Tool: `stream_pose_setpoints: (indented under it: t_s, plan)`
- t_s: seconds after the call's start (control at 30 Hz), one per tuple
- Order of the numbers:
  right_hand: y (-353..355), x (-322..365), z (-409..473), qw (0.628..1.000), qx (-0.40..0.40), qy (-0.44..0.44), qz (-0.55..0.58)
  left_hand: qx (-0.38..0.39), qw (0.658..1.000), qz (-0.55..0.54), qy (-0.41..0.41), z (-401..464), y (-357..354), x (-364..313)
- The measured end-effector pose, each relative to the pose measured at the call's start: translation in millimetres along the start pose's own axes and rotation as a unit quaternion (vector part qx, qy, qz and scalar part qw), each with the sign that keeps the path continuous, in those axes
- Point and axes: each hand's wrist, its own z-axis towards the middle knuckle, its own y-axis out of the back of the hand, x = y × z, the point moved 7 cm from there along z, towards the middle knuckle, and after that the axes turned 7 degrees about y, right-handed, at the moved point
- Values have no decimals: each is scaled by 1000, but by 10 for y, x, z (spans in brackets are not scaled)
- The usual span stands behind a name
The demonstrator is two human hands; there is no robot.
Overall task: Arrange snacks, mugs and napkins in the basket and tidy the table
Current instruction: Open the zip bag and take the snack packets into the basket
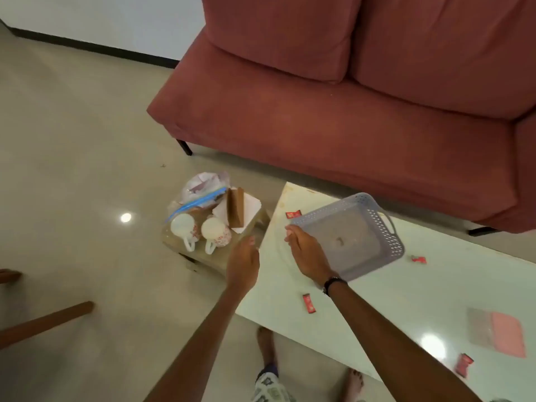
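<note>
Basket, grey, beside right hand

The right hand covers the basket's near left corner, so whether the palm touches its wall cannot be told. A brown speck on the basket floor is too small to name. The red sachets on the worktop are blurred and their print is unreadable, as is the pink thing in a clear bag. The worktop runs off the right and bottom edges. The crumpled contents of the zip bag cannot be made out.
</note>
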Motion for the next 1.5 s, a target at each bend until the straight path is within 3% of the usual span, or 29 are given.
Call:
stream_pose_setpoints:
  t_s: [0.17,0.27,0.47,0.7,0.8,0.93,1.07,1.27,1.5]
  plan:
    - [-726,454,804,998,32,-39,27,-75,996,41,-3,791,626,449]
    - [-1089,672,1253,986,23,-99,129,-101,991,87,-24,1164,851,657]
    - [-1686,761,1768,890,-16,-263,372,-119,982,137,-52,1677,1020,978]
    - [-2117,653,2126,852,-29,-330,406,-97,971,199,-85,2008,1073,1190]
    - [-2135,659,2222,879,-36,-304,364,-116,961,223,-112,2116,1125,1233]
    - [-2105,752,2400,895,-31,-251,366,-115,960,241,-80,2245,1293,1219]
    - [-1970,1063,2622,890,-19,-197,410,-132,965,224,-41,2427,1629,1081]
    - [-1564,1718,2789,868,-24,-126,479,-230,943,214,-111,2459,2325,476]
    - [-712,2059,2430,874,-58,-61,478,-237,953,119,-145,1986,2625,-325]
